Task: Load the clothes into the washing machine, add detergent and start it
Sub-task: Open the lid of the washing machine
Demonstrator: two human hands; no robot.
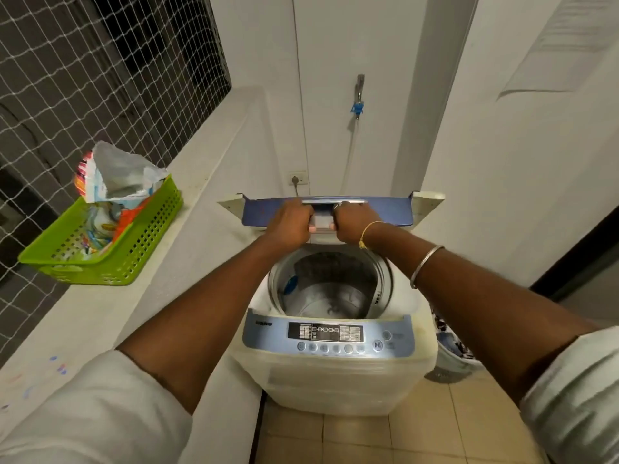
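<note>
A white top-loading washing machine (pixel 335 376) stands in front of me with a blue control panel (pixel 326 336). Its blue lid (pixel 388 211) is folded up at the back. My left hand (pixel 289 226) and my right hand (pixel 353 222) both grip the lid's grey handle (pixel 323 221) side by side. The steel drum (pixel 330 286) is open below my hands, and I see no clothes in it. An open detergent bag (pixel 114 175) stands in a green basket (pixel 100 242) on the ledge at the left.
A white ledge (pixel 167 262) runs along the left under a netted window. A tap with a hose (pixel 358 95) and a wall socket (pixel 296 179) are behind the machine. A patterned bin (pixel 452 349) sits to the machine's right. Tiled floor (pixel 368 437) lies below.
</note>
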